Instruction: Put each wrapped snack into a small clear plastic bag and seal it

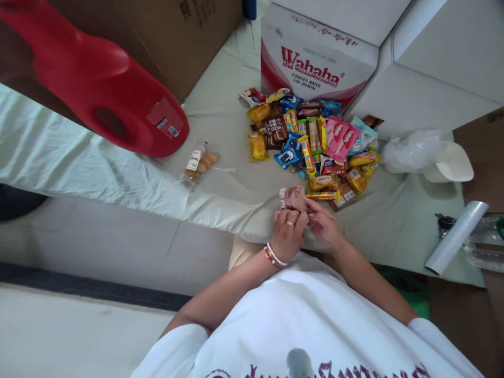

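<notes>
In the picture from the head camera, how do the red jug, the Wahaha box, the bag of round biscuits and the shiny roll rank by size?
1. Red jug
2. Wahaha box
3. Shiny roll
4. Bag of round biscuits

The jug may look largest partly through nearness.

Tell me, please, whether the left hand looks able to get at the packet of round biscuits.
Probably yes: open cloth lies between the left hand and the biscuit packet, though it would likely have to release the brown packet first.

Held packet [294,198] partly hidden, print seemingly blurred
</notes>
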The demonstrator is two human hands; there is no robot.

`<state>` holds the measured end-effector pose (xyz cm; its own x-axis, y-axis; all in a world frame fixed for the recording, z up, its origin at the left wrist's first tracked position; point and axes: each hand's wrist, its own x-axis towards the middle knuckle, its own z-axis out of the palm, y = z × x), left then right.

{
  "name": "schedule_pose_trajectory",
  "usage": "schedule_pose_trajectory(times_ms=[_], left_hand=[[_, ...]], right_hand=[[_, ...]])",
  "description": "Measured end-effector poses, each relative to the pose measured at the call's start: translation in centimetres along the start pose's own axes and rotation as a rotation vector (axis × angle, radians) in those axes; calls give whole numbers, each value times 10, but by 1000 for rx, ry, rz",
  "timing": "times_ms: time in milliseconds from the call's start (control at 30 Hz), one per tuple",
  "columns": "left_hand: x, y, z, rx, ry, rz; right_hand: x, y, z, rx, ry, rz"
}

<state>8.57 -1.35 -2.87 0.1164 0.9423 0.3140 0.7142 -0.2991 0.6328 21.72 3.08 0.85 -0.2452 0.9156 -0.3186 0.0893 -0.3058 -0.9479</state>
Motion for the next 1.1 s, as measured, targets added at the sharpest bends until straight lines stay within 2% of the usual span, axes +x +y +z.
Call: schedule_pose_trajectory(times_ms=[100, 267, 367, 433, 467, 567, 633, 700, 800, 900, 1000, 1100], left_hand=[[8, 4, -1, -140, -18, -17], [18, 2, -12, -537, -131, -27], [11, -9, -27, -701, -185, -104], [5, -23, -39, -641, -155, -178], [3, -32, -45, -571, -111, -231], [-5, -63, -59, -259, 31, -318], [-8, -77, -64, -105, 74, -333], [-11, -84, -63, -22, 84, -317], [-13, -86, -56, 70, 56, -235], [-13, -88, -48, 170, 26, -69], [-12, -92, -46, 288, 49, 108], [-10, -92, -46, 380, 96, 211]], right_hand=[[0, 7, -5, 167, -26, 97], [1, 17, -5, 276, 90, 88], [-8, 11, -27, 268, 125, 65], [-19, 3, -62, 271, 227, 23], [-25, -2, -87, 284, 325, -12], [-39, -14, -175, 389, 785, -101], [-39, -18, -233, 497, 1095, -40], [-28, -18, -281, 549, 1288, 30], [2, -13, -329, 538, 1426, 38], [36, -8, -362, 517, 1514, 40], [65, -6, -391, 492, 1522, 28], [92, -8, -418, 458, 1451, -6]])
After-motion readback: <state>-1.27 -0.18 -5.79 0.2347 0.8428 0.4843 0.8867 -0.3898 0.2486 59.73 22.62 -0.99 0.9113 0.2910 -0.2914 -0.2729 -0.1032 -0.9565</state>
